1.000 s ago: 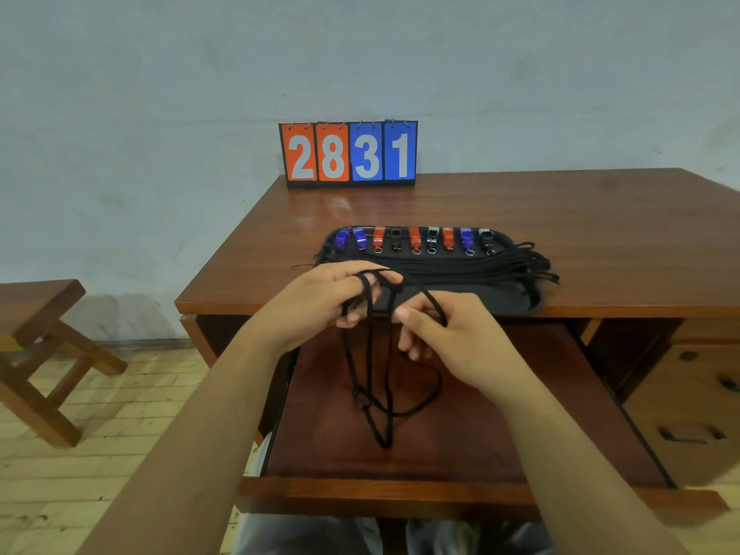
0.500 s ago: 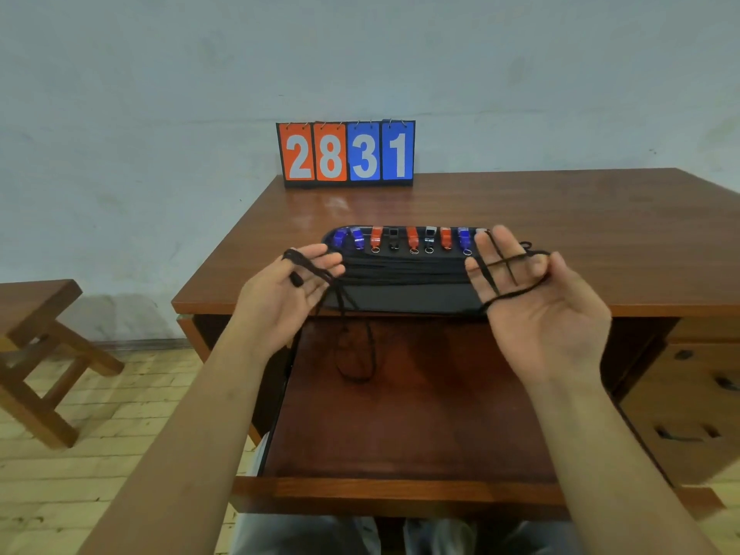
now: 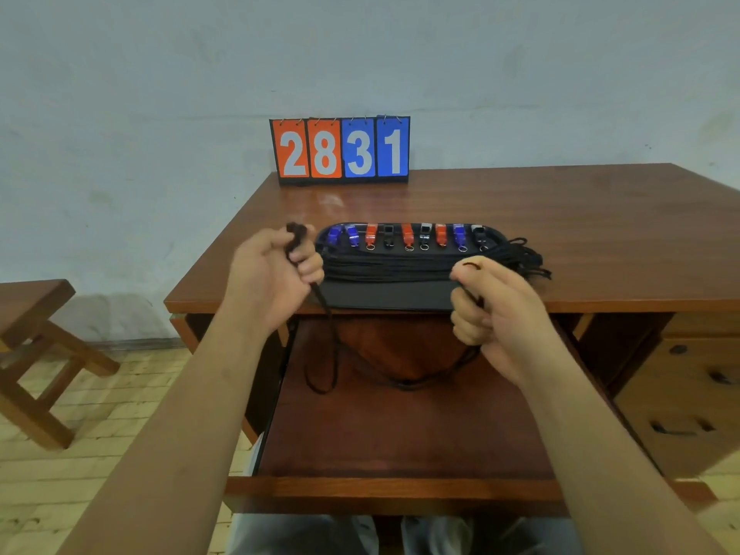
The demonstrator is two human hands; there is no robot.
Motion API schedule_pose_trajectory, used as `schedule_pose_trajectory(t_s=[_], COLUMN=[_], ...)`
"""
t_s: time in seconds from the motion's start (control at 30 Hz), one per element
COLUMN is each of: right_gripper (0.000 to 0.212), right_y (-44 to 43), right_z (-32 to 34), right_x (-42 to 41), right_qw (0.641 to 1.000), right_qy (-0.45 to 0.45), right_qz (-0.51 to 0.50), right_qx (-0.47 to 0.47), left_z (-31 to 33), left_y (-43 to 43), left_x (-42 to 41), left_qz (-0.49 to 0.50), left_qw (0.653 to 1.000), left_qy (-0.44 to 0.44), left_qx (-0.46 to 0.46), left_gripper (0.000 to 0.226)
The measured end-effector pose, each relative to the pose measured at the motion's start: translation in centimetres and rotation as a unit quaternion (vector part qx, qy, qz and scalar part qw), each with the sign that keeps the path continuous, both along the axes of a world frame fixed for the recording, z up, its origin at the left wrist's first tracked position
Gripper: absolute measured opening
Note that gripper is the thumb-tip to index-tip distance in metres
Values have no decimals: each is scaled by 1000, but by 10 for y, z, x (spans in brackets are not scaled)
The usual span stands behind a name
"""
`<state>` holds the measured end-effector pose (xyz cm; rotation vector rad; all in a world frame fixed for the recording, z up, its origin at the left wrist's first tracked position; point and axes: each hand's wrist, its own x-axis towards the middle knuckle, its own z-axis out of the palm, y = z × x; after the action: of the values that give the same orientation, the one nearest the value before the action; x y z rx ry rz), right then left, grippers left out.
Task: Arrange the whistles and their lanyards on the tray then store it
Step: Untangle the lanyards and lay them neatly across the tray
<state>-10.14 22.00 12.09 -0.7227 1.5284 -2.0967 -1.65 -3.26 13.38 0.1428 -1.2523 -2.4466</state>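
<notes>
A black tray (image 3: 392, 298) lies at the desk's front edge. Along its far side stands a row of several whistles (image 3: 407, 235), blue, orange and black. A bundle of black lanyards (image 3: 384, 268) lies across its middle, with ends spilling off the right side. My left hand (image 3: 272, 280) is fisted on one end of a loose black lanyard (image 3: 404, 380) at the tray's left end. My right hand (image 3: 486, 310) is fisted on the other end at the tray's front right. Between them the cord sags down over the open drawer.
An open wooden drawer (image 3: 400, 430) extends toward me under the desk (image 3: 560, 234). A flip scoreboard (image 3: 340, 150) reading 2831 stands at the desk's back. A drawer stack (image 3: 688, 398) is at right and a wooden stool (image 3: 36, 354) at left.
Both hands went from close together, to open and spread, to closed fists on the lanyard's ends. The cord's slack now hangs between them.
</notes>
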Motion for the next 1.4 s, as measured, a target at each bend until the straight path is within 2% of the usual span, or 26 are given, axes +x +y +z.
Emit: schedule_pose_trajectory(t_s=[0.07,0.1,0.17,0.23,0.27,0.3,0.33,0.37,0.4,0.47,0.57,0.73,0.83,0.9,1.0,1.07,1.13,1.2,1.27,1.33,1.37,1.4], right_gripper=[18,20,31,32,26,20,21,24,27,32,35,39,38,37,37,37,36,35,34,34,33,33], right_y=[-7,-10,-16,-22,-25,-28,-30,-30,-30,-27,-24,-25,-25,-26,-28,-31,-32,-33,-34,-35,-36,-36], right_z=[-3,-6,-15,-25,-29,-32,-36,-39,-42,-49,-58,-56,-58,-60,-61,-58,-50,-36,-21,-8,-2,3], right_x=[3,3,5,10,13,15,16,16,15,13,9,6,5,4,3,2,1,2,3,4,4,4], right_qw=[988,957,839,716,680,665,667,679,688,686,688,722,731,741,772,800,829,855,869,880,888,896], right_qy=[83,165,291,302,296,293,288,279,270,256,243,245,237,236,238,235,240,242,249,248,244,235], right_qz=[-28,-36,29,135,169,189,196,197,197,209,221,194,194,188,176,164,140,124,125,125,125,126], right_qx=[129,237,459,615,649,661,659,650,644,648,648,618,610,599,563,527,486,441,410,385,370,354], left_z=[21,32,49,60,61,60,57,53,49,41,33,23,14,8,-11,-21,-18,-5,11,22,25,23], left_y=[-9,-14,-22,-28,-31,-35,-40,-47,-53,-65,-85,-111,-128,-131,-128,-125,-116,-93,-61,-32,-19,-10], left_x=[-3,-6,-13,-22,-27,-30,-33,-35,-36,-40,-48,-59,-65,-69,-73,-71,-69,-65,-56,-45,-40,-36], left_qz=[32,52,98,158,190,220,247,267,277,292,327,388,418,384,249,214,245,259,224,111,18,-80], left_qw=[999,998,991,967,936,888,832,791,773,769,783,728,693,700,720,696,664,672,701,756,790,806], left_qy=[26,33,25,-19,-59,-109,-158,-191,-204,-213,-207,-181,-212,-251,-329,-362,-336,-260,-177,-129,-114,-104], left_qx=[-20,-35,-88,-201,-291,-389,-470,-517,-532,-528,-487,-536,-548,-548,-558,-583,-621,-643,-654,-632,-602,-577], left_gripper=[28,28,20,17,19,23,28,31,32,31,33,38,37,35,41,52,49,39,31,35,40,45])
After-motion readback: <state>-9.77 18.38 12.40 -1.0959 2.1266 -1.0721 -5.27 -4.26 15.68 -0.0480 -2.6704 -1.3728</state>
